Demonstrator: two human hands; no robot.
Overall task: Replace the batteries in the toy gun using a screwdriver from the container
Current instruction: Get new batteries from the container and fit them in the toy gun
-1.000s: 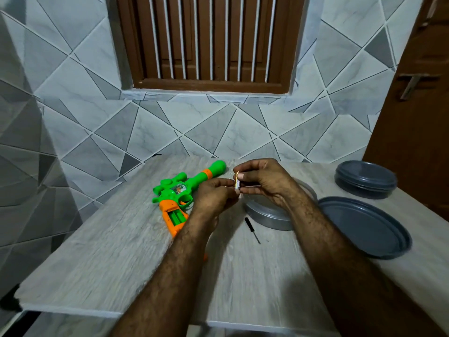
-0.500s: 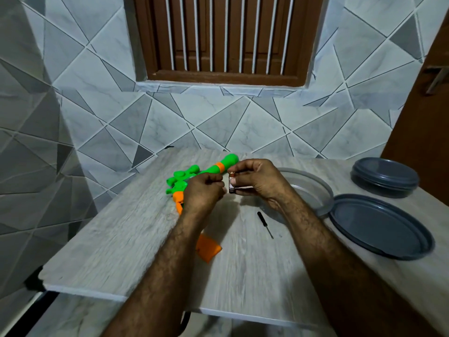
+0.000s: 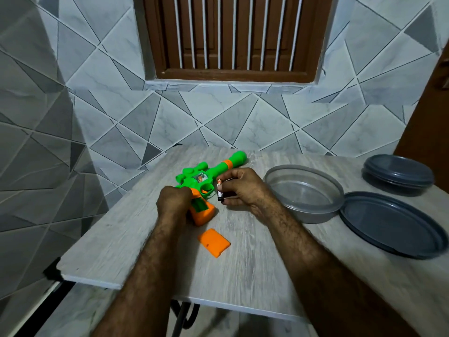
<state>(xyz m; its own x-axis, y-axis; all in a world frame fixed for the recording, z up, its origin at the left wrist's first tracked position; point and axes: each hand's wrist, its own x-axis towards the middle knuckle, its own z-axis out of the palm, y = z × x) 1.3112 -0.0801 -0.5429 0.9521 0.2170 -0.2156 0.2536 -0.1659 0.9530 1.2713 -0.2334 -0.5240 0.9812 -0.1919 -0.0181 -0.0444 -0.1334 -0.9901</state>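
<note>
A green and orange toy gun (image 3: 206, 178) lies on the grey wooden table (image 3: 243, 268), its muzzle toward the back wall. My left hand (image 3: 173, 201) grips its orange handle, where the battery compartment shows open. The orange compartment cover (image 3: 214, 242) lies loose on the table just in front of the handle. My right hand (image 3: 240, 188) holds batteries (image 3: 220, 190) upright beside the gun's trigger. The screwdriver is hidden behind my right forearm.
A clear round container (image 3: 303, 193) stands open to the right of my right hand. Its dark grey lid (image 3: 391, 224) lies beside it. A closed dark grey container (image 3: 398, 175) stands at the back right. A tiled wall is close behind the table.
My left hand has come down from the batteries onto the gun's handle. My right hand has kept the batteries and moved slightly right. The camera has shifted, so the cover is in full view.
</note>
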